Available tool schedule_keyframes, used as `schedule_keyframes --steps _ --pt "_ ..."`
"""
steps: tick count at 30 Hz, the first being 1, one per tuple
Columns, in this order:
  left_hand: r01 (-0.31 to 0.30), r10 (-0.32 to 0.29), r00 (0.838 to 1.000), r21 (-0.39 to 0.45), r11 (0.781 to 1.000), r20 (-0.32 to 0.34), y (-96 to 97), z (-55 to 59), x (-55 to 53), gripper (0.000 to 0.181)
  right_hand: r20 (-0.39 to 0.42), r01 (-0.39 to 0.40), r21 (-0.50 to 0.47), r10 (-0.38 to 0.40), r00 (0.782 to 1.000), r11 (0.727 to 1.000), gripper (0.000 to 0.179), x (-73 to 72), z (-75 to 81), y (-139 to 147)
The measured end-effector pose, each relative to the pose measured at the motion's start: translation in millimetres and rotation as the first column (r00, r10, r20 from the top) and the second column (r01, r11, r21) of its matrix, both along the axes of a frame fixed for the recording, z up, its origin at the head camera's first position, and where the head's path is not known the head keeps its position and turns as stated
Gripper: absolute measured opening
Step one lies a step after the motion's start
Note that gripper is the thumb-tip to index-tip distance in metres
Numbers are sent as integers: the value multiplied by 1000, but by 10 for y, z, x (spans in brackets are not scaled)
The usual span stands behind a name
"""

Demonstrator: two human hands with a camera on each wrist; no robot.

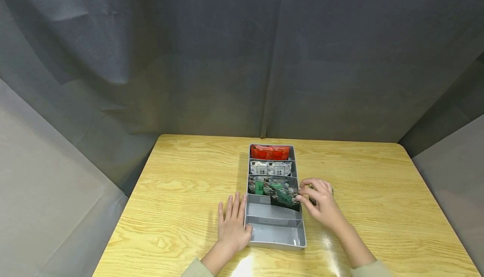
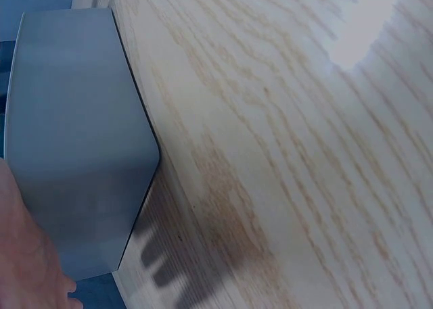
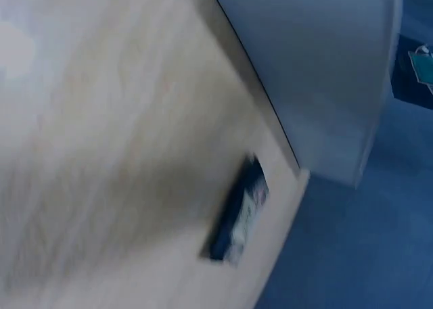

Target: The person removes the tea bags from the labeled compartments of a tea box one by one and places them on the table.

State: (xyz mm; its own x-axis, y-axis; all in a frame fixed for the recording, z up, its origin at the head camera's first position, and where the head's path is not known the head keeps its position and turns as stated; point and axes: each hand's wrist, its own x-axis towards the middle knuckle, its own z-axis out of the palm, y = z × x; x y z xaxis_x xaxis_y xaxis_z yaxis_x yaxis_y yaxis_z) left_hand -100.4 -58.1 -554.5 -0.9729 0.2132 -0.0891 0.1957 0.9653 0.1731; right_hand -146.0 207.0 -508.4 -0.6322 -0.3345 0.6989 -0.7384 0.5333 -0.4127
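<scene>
A long grey divided tray (image 1: 274,244) holds patterned packets standing in its compartments. My right hand (image 1: 321,201), at the tray's right wall, pinches the edge of a dark green packet (image 1: 284,198) between thumb and fingers. That packet tilts over the divider between the third and fourth compartments from the back. Beside it in the third compartment stands a similar green packet (image 1: 259,185). My left hand (image 1: 232,230) lies with straight fingers along the tray's left wall, its thumb at the rim. In the left wrist view, part of that hand shows against the tray's grey outer wall (image 2: 74,120).
Red packets (image 1: 270,152) fill the rearmost compartment, and two white-grey packets (image 1: 270,169) stand in the one in front. Another packet (image 3: 240,211) lies on the wooden table (image 1: 181,209) right of the tray, partly under my right hand in the head view. Grey curtains (image 1: 211,79) hang behind.
</scene>
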Motion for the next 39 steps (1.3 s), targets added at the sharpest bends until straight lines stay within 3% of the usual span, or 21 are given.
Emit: schedule_keyframes --steps 4,7,9,14,18,22,27,34,39 --pt "-1 1 1000 3 1000 -2 -6 2 0 77 -74 -8 -68 3 997 998 33 -38 102 193" --pt "-2 2 1000 4 1000 0 -7 -1 -2 78 -68 18 -88 -24 997 996 37 -44 146 362" --pt "-2 2 1000 6 1000 0 -7 -4 -3 78 -28 53 -82 -56 998 995 35 -36 157 493" --pt "0 0 1000 7 1000 3 -9 -10 -8 78 74 163 -41 -160 984 986 4 -21 120 840" --pt "4 -4 1000 8 1000 9 -6 -15 -14 79 141 230 -28 -224 964 973 18 -5 29 1123" --pt "6 -6 1000 13 1000 9 -3 -27 -17 81 203 296 21 -294 934 955 11 19 -95 1406" --pt "2 -3 1000 24 1000 12 -10 -26 -13 79 295 355 117 -374 879 927 1 48 -210 1692" --pt "1 -1 1000 23 1000 10 -18 -12 -19 78 375 391 308 -489 788 867 13 64 -350 1869" --pt "2 -2 1000 29 1000 17 -17 -21 -21 80 415 434 421 -595 688 796 27 45 -504 1882"
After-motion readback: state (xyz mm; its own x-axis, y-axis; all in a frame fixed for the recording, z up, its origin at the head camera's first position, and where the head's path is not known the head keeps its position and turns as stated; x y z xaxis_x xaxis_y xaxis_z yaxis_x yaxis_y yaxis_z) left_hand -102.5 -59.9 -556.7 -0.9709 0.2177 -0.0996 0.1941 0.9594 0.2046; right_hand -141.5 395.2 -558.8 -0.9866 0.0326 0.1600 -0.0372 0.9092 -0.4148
